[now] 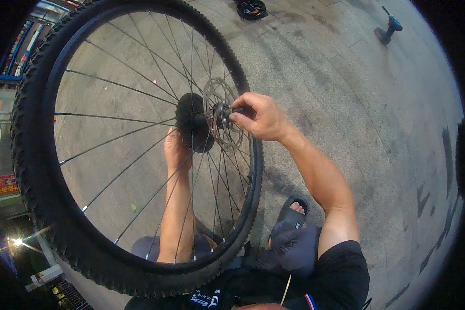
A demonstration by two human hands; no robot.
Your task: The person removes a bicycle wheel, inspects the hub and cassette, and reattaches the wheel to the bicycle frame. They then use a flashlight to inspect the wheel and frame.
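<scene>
A bicycle wheel (33, 170) with a black knobby tyre stands upright in front of me, filling the left half of the view. At its hub are a dark cassette (185, 111) and a silvery brake disc rotor (212, 95). My right hand (263, 118) pinches the dark end of the axle (236, 110) on the rotor side, thumb and fingers closed. Seen through the spokes, my left hand (176, 150) is at the cassette's other side. Its fingers are mostly hidden behind the cassette, so their grip cannot be made out.
A cordless drill (390, 28) stands on the paved ground (336, 103) at the far right. A round black object (251, 9) lies at the top edge. My sandalled foot (294, 211) is below the right hand. Shelves (23, 49) line the far left.
</scene>
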